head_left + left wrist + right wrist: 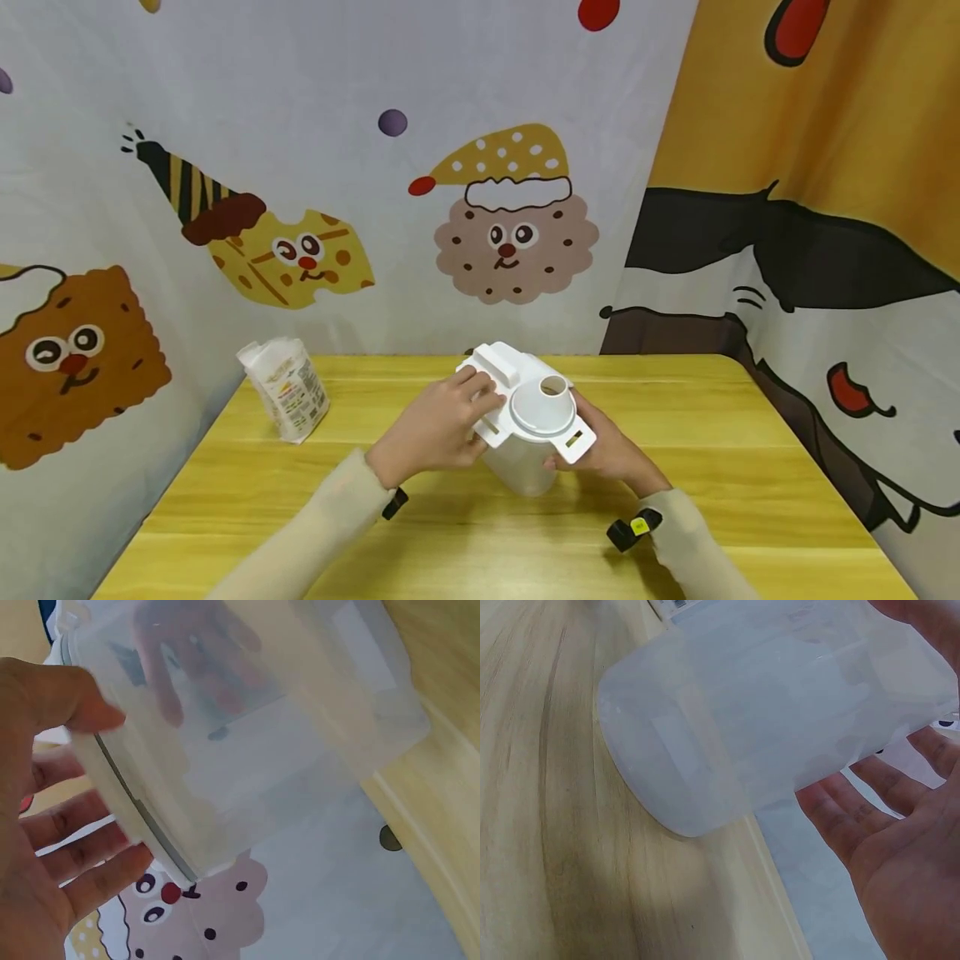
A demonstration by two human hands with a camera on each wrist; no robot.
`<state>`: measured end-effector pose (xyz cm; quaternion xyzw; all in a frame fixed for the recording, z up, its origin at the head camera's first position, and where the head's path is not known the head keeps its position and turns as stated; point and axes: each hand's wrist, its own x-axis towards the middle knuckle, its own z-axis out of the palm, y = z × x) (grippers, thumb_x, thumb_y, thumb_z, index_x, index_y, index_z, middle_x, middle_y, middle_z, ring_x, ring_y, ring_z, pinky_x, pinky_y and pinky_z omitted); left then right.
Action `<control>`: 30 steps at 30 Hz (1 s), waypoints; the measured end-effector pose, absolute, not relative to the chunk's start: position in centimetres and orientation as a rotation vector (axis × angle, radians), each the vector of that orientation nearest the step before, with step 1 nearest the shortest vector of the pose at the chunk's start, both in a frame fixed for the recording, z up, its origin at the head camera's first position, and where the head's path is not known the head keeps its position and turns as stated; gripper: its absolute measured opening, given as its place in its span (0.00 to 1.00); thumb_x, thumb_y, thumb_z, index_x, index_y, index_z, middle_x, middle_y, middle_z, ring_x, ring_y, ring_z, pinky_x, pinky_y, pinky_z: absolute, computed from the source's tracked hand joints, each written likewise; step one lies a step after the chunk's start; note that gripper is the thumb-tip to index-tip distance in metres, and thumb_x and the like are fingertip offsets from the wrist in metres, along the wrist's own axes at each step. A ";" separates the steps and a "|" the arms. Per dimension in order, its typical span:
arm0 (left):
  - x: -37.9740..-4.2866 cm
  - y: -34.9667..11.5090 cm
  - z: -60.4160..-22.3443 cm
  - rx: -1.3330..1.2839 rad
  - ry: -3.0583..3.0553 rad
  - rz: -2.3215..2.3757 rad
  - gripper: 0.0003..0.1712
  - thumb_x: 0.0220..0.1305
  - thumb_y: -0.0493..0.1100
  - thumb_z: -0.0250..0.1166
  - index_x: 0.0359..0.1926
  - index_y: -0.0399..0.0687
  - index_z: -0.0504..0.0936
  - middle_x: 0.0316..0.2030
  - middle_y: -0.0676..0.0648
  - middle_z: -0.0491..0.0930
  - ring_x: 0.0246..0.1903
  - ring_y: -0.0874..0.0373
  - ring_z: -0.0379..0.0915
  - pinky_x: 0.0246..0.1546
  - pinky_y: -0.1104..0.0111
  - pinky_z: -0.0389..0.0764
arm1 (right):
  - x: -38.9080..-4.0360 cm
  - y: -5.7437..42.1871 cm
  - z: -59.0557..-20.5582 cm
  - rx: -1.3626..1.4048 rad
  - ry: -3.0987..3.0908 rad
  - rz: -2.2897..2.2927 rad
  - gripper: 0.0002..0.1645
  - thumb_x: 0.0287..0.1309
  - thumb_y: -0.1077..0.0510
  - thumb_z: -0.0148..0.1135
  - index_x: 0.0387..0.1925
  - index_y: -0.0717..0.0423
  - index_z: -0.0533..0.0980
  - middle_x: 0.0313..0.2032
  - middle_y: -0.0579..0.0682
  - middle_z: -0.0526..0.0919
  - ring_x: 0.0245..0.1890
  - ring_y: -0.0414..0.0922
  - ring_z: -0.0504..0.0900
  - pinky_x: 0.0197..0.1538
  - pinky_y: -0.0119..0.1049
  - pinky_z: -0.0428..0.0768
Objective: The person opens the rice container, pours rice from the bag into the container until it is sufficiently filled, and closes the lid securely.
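A translucent plastic storage container (525,471) with a white lid (531,371) is held up over the middle of the table, tilted. The lid carries a raised bar, a round cap (540,410) with a hole in it, and slotted tabs at its near side. My left hand (442,421) holds the lid's left edge; in the left wrist view its thumb (94,712) lies at the rim and the fingers reach across the lid's outer side. My right hand (603,446) grips the container's right side, fingers spread around the wall (772,712). The container looks see-through, with nothing showing inside.
At the back left of the wooden table (360,542) stands a white printed bag (288,392). Behind the table hangs a cartoon-patterned cloth (337,167). A black device sits at each wrist, such as the right one (622,533).
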<state>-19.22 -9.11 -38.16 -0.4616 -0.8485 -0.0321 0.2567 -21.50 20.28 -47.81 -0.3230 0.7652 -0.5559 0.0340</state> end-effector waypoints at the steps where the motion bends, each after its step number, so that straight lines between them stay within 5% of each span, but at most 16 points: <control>1: -19.2 -9.2 -38.2 -1.246 -2.327 -0.110 0.25 0.49 0.47 0.75 0.51 0.51 0.85 0.46 0.49 0.81 0.45 0.56 0.77 0.42 0.67 0.84 | -21.5 20.3 -47.7 -0.992 2.354 -1.705 0.64 0.42 0.62 0.85 0.78 0.42 0.59 0.66 0.49 0.76 0.62 0.39 0.77 0.65 0.32 0.74; 9: -19.5 -10.1 -38.0 -1.280 -2.441 -0.386 0.33 0.50 0.59 0.80 0.56 0.53 0.84 0.54 0.50 0.79 0.54 0.56 0.76 0.51 0.64 0.84 | -21.5 20.3 -47.5 -0.971 2.353 -1.693 0.64 0.41 0.61 0.86 0.77 0.40 0.59 0.65 0.51 0.77 0.61 0.39 0.78 0.64 0.32 0.75; 14: -19.8 -10.4 -38.0 -1.277 -2.450 -0.544 0.30 0.55 0.63 0.77 0.53 0.54 0.84 0.55 0.50 0.79 0.55 0.59 0.75 0.53 0.66 0.83 | -21.3 20.2 -47.4 -0.966 2.369 -1.683 0.64 0.42 0.60 0.85 0.78 0.40 0.58 0.65 0.51 0.76 0.60 0.38 0.78 0.63 0.32 0.75; 30: -21.3 -11.4 -38.9 -1.227 -2.443 -0.724 0.23 0.63 0.55 0.73 0.54 0.48 0.87 0.56 0.49 0.81 0.57 0.59 0.77 0.57 0.67 0.82 | -20.3 19.8 -47.8 -0.894 2.457 -1.704 0.62 0.47 0.59 0.83 0.77 0.34 0.57 0.64 0.48 0.77 0.61 0.38 0.78 0.63 0.33 0.76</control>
